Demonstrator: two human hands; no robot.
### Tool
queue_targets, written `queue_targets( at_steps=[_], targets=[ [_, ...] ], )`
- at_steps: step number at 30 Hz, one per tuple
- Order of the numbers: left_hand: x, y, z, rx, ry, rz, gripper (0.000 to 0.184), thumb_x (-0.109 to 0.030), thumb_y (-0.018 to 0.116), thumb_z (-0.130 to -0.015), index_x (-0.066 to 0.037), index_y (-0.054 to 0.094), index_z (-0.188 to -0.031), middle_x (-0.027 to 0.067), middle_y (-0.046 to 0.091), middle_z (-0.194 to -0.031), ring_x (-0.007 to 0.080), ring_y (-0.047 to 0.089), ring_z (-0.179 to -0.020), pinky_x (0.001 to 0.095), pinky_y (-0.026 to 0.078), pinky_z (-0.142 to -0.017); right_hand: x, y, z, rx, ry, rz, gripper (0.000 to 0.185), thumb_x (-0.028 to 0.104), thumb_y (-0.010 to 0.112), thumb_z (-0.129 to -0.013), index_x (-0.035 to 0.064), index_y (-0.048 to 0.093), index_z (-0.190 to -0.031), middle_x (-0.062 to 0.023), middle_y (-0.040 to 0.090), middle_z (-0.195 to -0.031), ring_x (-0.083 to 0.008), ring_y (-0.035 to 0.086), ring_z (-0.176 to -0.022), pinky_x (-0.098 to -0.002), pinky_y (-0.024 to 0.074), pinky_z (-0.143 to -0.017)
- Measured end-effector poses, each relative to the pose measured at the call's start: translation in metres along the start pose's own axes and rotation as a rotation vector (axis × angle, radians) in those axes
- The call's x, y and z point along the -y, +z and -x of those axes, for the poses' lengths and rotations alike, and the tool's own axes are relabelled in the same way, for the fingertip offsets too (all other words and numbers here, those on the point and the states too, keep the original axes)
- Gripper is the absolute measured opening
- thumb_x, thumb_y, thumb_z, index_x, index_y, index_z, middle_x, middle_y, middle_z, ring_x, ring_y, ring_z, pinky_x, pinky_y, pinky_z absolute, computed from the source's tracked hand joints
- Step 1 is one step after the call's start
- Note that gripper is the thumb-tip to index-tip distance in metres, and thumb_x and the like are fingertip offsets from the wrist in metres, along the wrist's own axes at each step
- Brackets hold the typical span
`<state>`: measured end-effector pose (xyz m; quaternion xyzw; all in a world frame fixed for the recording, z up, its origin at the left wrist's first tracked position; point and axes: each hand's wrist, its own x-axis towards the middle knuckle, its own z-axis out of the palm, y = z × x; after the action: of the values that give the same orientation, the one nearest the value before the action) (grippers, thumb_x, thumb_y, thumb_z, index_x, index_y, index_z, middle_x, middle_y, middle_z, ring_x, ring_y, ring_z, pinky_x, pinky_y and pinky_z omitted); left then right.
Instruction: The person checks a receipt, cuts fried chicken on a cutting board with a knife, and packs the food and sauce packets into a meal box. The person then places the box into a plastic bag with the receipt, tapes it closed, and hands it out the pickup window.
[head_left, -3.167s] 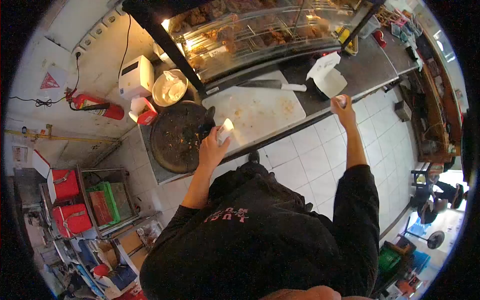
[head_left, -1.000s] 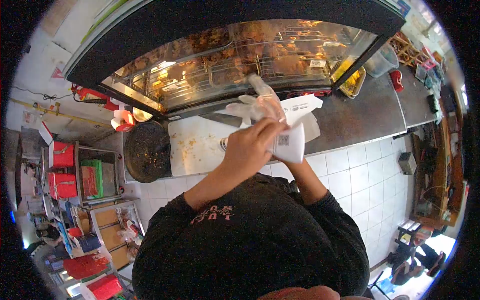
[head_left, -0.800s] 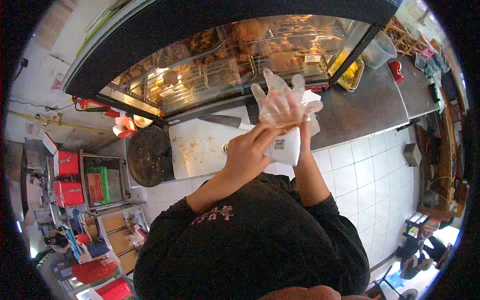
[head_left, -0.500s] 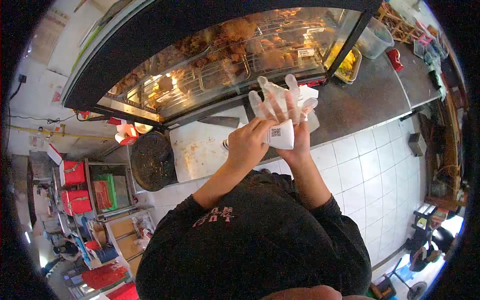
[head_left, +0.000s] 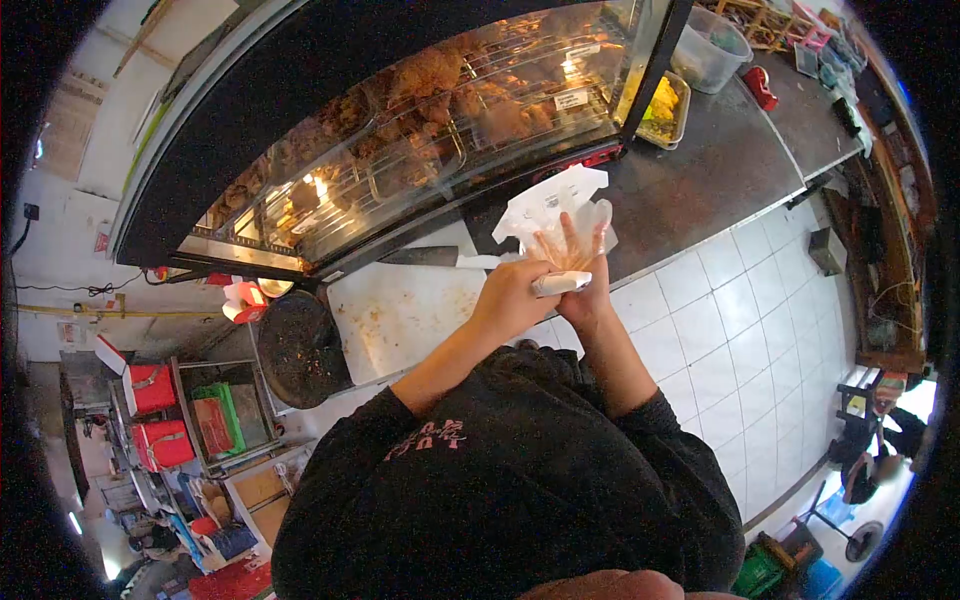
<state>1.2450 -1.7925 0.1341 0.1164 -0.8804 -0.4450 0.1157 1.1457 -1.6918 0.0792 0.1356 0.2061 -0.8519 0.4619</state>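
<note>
Display case point(head_left: 415, 135): browned food on wire racks behind glass
Counter point(head_left: 700, 165): dark, under the case
Cutting board point(head_left: 385, 310): crumb-strewn, beside round pan point(head_left: 300, 350)
Knife point(head_left: 425, 257): across the board's far edge
White box point(head_left: 555, 195): lid up, beyond the hands
Right hand point(head_left: 583, 265): clear glove point(head_left: 603, 215), fingers spread wide, gripping nothing
Left hand point(head_left: 512, 298): bare, fingers closed on packet point(head_left: 562, 283)
Packet: white, over right hand's base; contact unclear

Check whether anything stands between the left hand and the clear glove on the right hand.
Yes, apparently: the white packet, held in the left hand, lies across the right hand, below the spread fingers of the clear glove. The white box is beyond, not between.
</note>
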Motion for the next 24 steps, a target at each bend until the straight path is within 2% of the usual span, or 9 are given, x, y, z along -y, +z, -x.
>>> queue_targets(
  at_steps=[2, 7, 11, 12, 15, 18, 20, 21, 24],
  targets=[
    [0.001, -0.001, -0.006, 0.154, -0.001, 0.012, 0.027, -0.014, 0.081, -0.074, -0.004, 0.075, -0.099, 0.0183, 0.073, -0.088, 0.0334, 0.073, -0.079, 0.0382, 0.055, -0.071, 0.005, 0.001, -0.001, -0.021, -0.112, 0.121, 0.087, 0.078, 0.038, -0.093, 0.0188, 0.031, -0.157, -0.0184, 0.036, -0.153, -0.0344, 0.043, -0.135, -0.0510, 0.0398, -0.111],
    [0.005, 0.015, -0.015, 0.160, 0.124, -0.032, 0.032, -0.016, 0.082, -0.073, -0.004, 0.075, -0.101, 0.0192, 0.072, -0.086, 0.0332, 0.073, -0.078, 0.0382, 0.056, -0.070, 0.020, 0.003, 0.008, -0.228, -0.334, 0.385, 0.082, 0.072, 0.036, -0.097, 0.0152, 0.034, -0.156, -0.0162, 0.026, -0.160, -0.0358, 0.040, -0.137, -0.0503, 0.0363, -0.112],
    [-0.001, 0.021, -0.019, 0.188, 0.155, 0.011, 0.032, -0.018, 0.083, -0.072, -0.004, 0.075, -0.100, 0.0190, 0.072, -0.085, 0.0292, 0.074, -0.076, 0.0367, 0.056, -0.069, 0.024, -0.016, -0.002, -0.188, -0.422, 0.181, 0.086, 0.075, 0.040, -0.095, 0.0163, 0.034, -0.156, -0.0164, 0.025, -0.161, -0.0351, 0.036, -0.140, -0.0516, 0.0338, -0.113],
    [-0.003, 0.021, -0.021, 0.187, 0.167, 0.007, 0.032, -0.018, 0.083, -0.072, -0.004, 0.075, -0.100, 0.0190, 0.072, -0.085, 0.0292, 0.074, -0.076, 0.0367, 0.056, -0.069, 0.025, -0.013, 0.006, -0.114, -0.370, 0.135, 0.089, 0.078, 0.041, -0.092, 0.0177, 0.033, -0.157, -0.0166, 0.025, -0.161, -0.0352, 0.035, -0.140, -0.0521, 0.0332, -0.114],
    [-0.006, 0.024, -0.026, 0.324, 0.179, 0.126, 0.028, -0.021, 0.083, -0.078, -0.003, 0.076, -0.099, 0.0125, 0.073, -0.080, 0.0157, 0.068, -0.070, 0.0318, 0.054, -0.068, 0.035, -0.016, 0.010, -0.032, -0.280, 0.091, 0.094, 0.083, 0.041, -0.088, 0.0211, 0.031, -0.158, -0.0170, 0.025, -0.161, -0.0358, 0.037, -0.140, -0.0534, 0.0335, -0.113],
    [-0.013, 0.029, -0.030, 0.569, 0.216, 0.311, 0.025, -0.021, 0.082, -0.081, -0.003, 0.076, -0.098, 0.0089, 0.074, -0.080, 0.0140, 0.067, -0.072, 0.0308, 0.054, -0.070, 0.049, -0.022, 0.006, 0.027, -0.284, 0.069, 0.091, 0.084, 0.038, -0.088, 0.0266, 0.031, -0.158, -0.0132, 0.029, -0.161, -0.0371, 0.041, -0.138, -0.0569, 0.0367, -0.110],
    [-0.017, 0.033, -0.035, 0.587, 0.146, 0.337, 0.026, -0.021, 0.084, -0.081, -0.003, 0.076, -0.098, 0.0087, 0.075, -0.084, 0.0134, 0.069, -0.075, 0.0297, 0.054, -0.072, 0.059, -0.004, 0.023, 0.239, -0.270, 0.008, 0.084, 0.079, 0.037, -0.092, 0.0255, 0.034, -0.157, -0.0094, 0.034, -0.160, -0.0364, 0.040, -0.140, -0.0582, 0.0355, -0.111],
    [-0.021, 0.031, -0.042, 0.663, 0.181, 0.311, 0.029, -0.024, 0.085, -0.080, -0.004, 0.076, -0.099, 0.0092, 0.076, -0.087, 0.0131, 0.069, -0.077, 0.0298, 0.054, -0.073, 0.059, -0.002, 0.023, 0.476, -0.287, -0.096, 0.077, 0.073, 0.037, -0.096, 0.0238, 0.039, -0.155, -0.0067, 0.037, -0.159, -0.0345, 0.039, -0.142, -0.0582, 0.0346, -0.113],
    [-0.027, 0.008, -0.083, 0.838, 0.252, 0.013, 0.043, -0.036, 0.085, -0.080, -0.009, 0.075, -0.111, 0.0099, 0.076, -0.100, 0.0165, 0.071, -0.090, 0.0347, 0.054, -0.083, 0.073, 0.006, 0.030, 0.390, -0.334, -0.307, 0.072, 0.070, 0.035, -0.097, 0.0227, 0.046, -0.150, -0.0076, 0.039, -0.159, -0.0337, 0.040, -0.141, -0.0585, 0.0329, -0.115]
  ],
)
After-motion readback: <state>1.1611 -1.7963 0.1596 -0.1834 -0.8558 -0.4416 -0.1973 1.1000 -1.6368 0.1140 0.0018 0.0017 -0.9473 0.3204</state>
